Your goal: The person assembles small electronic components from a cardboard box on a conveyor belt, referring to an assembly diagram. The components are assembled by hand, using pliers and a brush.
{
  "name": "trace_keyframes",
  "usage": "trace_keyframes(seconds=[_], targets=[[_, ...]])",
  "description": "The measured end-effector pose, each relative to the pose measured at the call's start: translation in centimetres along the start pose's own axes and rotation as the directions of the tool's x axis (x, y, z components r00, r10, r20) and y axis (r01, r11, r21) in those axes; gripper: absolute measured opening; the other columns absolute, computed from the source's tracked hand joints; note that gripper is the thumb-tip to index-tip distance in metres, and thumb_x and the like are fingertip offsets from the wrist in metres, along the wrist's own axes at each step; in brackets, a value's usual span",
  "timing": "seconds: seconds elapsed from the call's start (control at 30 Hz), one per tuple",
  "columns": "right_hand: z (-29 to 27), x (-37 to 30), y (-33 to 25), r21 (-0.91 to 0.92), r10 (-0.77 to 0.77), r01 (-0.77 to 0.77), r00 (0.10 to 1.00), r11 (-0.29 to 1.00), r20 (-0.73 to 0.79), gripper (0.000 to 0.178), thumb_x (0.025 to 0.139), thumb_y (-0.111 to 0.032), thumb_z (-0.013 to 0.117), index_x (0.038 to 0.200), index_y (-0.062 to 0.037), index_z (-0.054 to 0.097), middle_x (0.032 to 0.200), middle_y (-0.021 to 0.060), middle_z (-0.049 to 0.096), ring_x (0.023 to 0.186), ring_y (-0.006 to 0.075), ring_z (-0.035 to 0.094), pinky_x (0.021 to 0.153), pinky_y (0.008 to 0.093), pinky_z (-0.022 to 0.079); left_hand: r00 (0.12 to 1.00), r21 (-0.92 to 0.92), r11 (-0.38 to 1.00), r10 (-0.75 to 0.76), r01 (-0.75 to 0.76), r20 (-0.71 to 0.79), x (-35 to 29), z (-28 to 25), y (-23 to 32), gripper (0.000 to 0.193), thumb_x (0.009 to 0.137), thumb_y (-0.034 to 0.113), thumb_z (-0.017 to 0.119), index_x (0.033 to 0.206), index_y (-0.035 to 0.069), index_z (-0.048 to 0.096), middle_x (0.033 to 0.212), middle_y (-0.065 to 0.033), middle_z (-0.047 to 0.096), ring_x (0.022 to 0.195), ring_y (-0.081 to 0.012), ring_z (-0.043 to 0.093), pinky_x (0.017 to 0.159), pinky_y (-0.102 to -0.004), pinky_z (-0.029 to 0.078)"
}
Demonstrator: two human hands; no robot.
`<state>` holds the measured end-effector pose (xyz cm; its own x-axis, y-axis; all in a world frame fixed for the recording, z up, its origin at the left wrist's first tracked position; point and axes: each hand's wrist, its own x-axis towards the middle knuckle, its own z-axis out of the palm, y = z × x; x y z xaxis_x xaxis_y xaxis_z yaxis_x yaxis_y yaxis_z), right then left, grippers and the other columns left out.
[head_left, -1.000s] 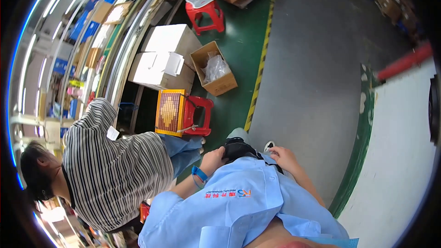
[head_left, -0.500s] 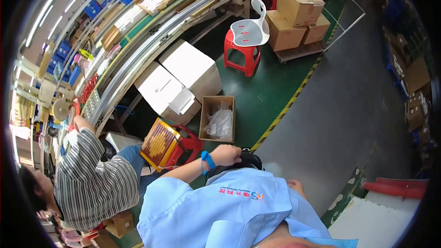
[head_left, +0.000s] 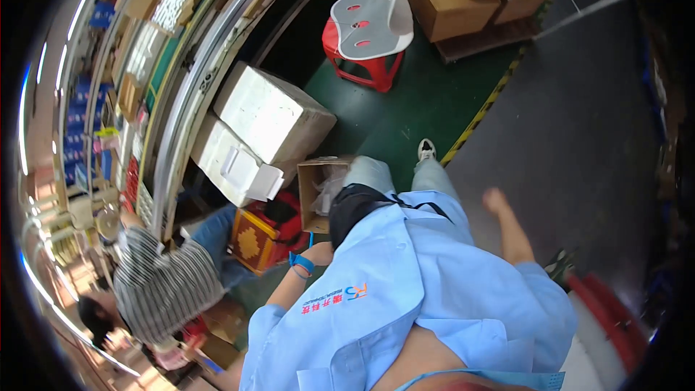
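Observation:
My left hand (head_left: 317, 253), with a blue wristband (head_left: 301, 263) above it, hangs beside the black bag (head_left: 358, 210) at my waist. Its fingers are mostly hidden, and a thin blue strip shows just beyond it. On the other side, my right hand (head_left: 496, 201) is held out over the grey floor, away from any object. It looks rounded but is smeared, so its fingers cannot be made out. A cardboard box (head_left: 313, 195) with clear plastic inside stands ahead of my left hand.
A co-worker in a striped shirt (head_left: 170, 279) sits at the workbench (head_left: 184, 101) on the left. White boxes (head_left: 264, 112), a red stool with a grey seat (head_left: 369, 25) and stacked cartons (head_left: 452, 7) stand ahead. A yellow-black line (head_left: 492, 101) edges the green floor.
My body has turned and my legs now show, one foot forward. The right hand has swung out into full view; the left has dropped back from the front of the bag to its side.

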<state>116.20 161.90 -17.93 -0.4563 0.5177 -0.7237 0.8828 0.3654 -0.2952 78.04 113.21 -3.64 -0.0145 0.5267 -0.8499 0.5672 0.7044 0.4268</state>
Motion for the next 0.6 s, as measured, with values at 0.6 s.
trace_keyframes(seconds=[0.6], targets=[[-42.4, 37.4, -43.9, 0.381, -0.360, 0.503, 0.849, 0.776, -0.388, 0.041, 0.080, -0.025, 0.063, 0.109, 0.0028, 0.053, 0.098, 0.0121, 0.060, 0.086, 0.0202, 0.057, 0.076, 0.0333, 0.045, 0.879, -0.449, 0.825, -0.450, 0.344, -0.154, 0.8, -30.7, 4.9, 0.029, 0.071, 0.023, 0.054, 0.080, -0.003, 0.065, 0.086, -0.0251, 0.061, 0.082, -0.0381, 0.061, 0.075, -0.0437, 0.048]])
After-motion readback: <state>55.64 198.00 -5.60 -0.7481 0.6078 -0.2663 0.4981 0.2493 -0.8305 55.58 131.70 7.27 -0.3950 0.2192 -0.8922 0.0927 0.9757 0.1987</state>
